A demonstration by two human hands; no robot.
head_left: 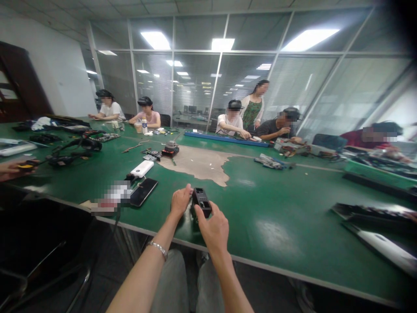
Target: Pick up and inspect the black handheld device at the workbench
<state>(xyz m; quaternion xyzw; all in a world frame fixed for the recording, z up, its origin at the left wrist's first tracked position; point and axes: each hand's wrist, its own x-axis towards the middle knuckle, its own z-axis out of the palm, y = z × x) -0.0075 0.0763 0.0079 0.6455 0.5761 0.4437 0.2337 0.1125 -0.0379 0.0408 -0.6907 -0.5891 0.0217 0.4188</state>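
Our right hand [216, 224] is gripping a black, oblong, hard-cased box [202, 201] near the front edge of our green-topped bench [254, 217]; our left hand [180, 202] is hovering half-curled beside it, and we cannot tell whether it is touching. Leftward, a flat black smartphone [144, 192] is lying; farther out, a ragged tan sheet [197, 164] is spreading.

No lettering legible anywhere; faint pale marks [203, 198] on black block [201, 203] too small to read.

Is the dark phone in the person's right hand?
No, the right hand grips a black box-like device, while the phone lies on the green table.
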